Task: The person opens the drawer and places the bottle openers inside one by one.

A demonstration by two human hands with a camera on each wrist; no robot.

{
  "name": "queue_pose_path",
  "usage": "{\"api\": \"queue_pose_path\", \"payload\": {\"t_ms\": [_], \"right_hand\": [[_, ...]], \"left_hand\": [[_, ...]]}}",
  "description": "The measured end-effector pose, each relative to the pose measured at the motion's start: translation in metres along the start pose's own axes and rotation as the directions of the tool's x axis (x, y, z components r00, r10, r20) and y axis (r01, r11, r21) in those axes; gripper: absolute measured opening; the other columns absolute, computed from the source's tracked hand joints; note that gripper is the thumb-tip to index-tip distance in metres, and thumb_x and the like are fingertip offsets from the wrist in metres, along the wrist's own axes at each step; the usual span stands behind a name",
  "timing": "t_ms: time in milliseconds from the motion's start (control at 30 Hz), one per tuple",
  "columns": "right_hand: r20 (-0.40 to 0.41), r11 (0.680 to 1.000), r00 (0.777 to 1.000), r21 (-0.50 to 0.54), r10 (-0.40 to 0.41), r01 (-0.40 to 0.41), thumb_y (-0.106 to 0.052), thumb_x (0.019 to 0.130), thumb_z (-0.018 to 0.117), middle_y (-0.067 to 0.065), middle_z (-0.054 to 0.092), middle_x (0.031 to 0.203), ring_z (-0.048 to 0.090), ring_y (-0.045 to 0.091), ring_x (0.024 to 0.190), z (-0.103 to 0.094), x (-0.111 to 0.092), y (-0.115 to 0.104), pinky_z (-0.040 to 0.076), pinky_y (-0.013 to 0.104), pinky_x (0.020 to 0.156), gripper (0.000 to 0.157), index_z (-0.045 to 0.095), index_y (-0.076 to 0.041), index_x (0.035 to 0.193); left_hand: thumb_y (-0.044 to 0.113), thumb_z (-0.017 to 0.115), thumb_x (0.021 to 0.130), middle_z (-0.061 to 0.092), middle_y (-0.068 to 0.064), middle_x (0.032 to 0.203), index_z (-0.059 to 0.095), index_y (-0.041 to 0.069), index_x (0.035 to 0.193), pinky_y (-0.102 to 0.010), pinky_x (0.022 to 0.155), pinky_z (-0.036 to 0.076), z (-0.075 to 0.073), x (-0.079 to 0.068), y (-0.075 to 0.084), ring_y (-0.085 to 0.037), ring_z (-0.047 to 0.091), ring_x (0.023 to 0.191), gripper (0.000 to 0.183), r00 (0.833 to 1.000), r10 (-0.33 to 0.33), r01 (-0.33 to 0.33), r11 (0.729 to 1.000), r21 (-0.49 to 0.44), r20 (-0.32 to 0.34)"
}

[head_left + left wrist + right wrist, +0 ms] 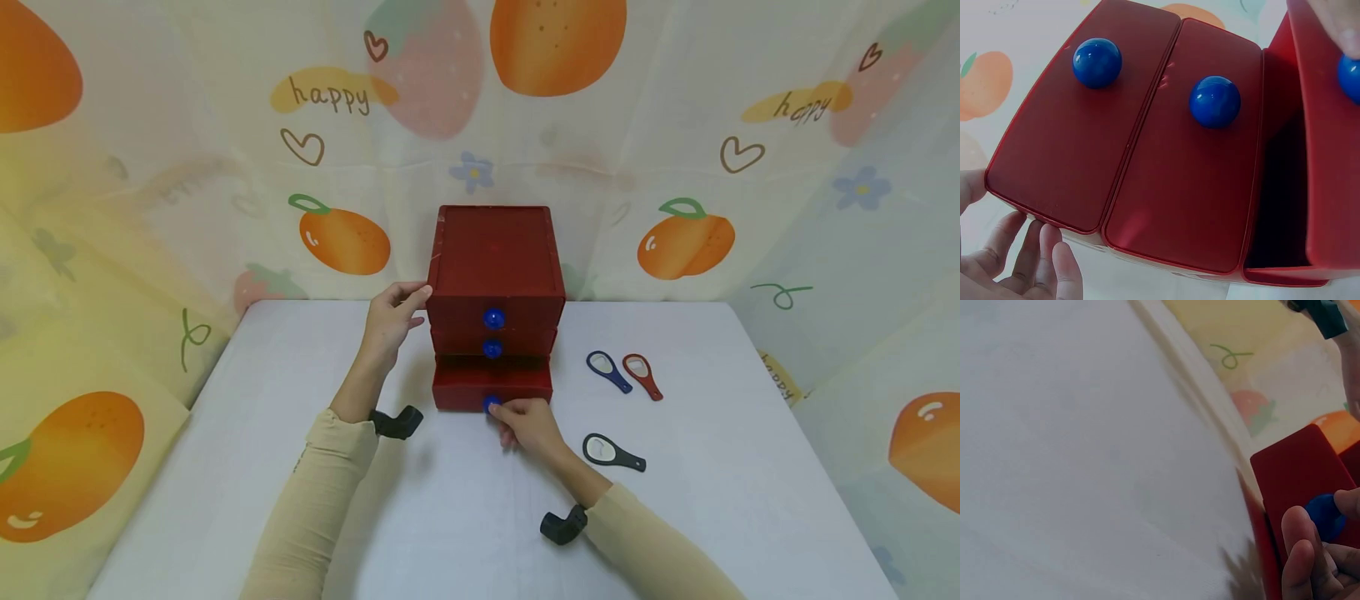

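A red drawer cabinet (495, 250) stands at the back middle of the table, with three drawers stacked one above another. Its bottom drawer (492, 393) is pulled partway out, and a dark gap shows behind its front in the left wrist view. My right hand (534, 427) pinches the blue knob (1327, 519) of that drawer between thumb and fingers. The top drawer (1066, 144) and middle drawer (1179, 187) are closed, each with a round blue knob. Against the cabinet's upper left side rests my left hand (388, 321), its fingertips touching the side near the front corner.
To the right of the cabinet lie a blue-framed magnifying glass (621, 382) and a red-framed one (654, 388). A black-framed magnifying glass (628, 459) lies nearer the front. A fruit-printed cloth (592, 167) hangs behind the white table (465, 517).
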State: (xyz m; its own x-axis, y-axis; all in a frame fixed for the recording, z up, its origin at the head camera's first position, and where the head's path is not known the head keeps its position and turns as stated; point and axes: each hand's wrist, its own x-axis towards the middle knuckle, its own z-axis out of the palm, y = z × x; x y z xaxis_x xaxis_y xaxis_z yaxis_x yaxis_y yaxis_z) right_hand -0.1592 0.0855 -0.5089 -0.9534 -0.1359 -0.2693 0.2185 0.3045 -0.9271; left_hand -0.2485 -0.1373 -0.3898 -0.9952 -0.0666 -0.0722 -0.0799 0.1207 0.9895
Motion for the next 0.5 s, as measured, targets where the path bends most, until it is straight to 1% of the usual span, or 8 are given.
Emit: {"api": "queue_pose_path", "payload": {"t_ms": [233, 500], "right_hand": [[0.023, 1.000, 1.000, -0.017, -0.010, 0.011, -0.027, 0.093, 0.066, 0.000, 0.058, 0.056, 0.055, 0.011, 0.048, -0.002, -0.016, 0.006, 0.045, 0.021, 0.048, 0.032, 0.070, 0.003, 0.084], [0.078, 0.999, 0.996, 0.007, -0.051, 0.051, -0.028, 0.093, 0.066, 0.003, 0.061, 0.059, 0.057, 0.011, 0.049, -0.002, -0.035, 0.016, 0.047, 0.021, 0.048, 0.033, 0.071, 0.005, 0.088]], "left_hand": [[0.035, 0.061, 0.095, 0.060, -0.013, 0.122, 0.060, 0.008, 0.128, -0.044, 0.100, 0.051, 0.000, 0.000, 0.000, -0.021, 0.059, 0.105, 0.042, 1.000, 0.009, -0.009, 1.000, 0.006, -0.001], [0.035, 0.062, 0.095, 0.060, -0.014, 0.124, 0.060, 0.007, 0.127, -0.047, 0.101, 0.050, 0.001, 0.000, 0.000, -0.021, 0.059, 0.105, 0.043, 1.000, 0.007, -0.007, 1.000, -0.001, -0.009]]}}
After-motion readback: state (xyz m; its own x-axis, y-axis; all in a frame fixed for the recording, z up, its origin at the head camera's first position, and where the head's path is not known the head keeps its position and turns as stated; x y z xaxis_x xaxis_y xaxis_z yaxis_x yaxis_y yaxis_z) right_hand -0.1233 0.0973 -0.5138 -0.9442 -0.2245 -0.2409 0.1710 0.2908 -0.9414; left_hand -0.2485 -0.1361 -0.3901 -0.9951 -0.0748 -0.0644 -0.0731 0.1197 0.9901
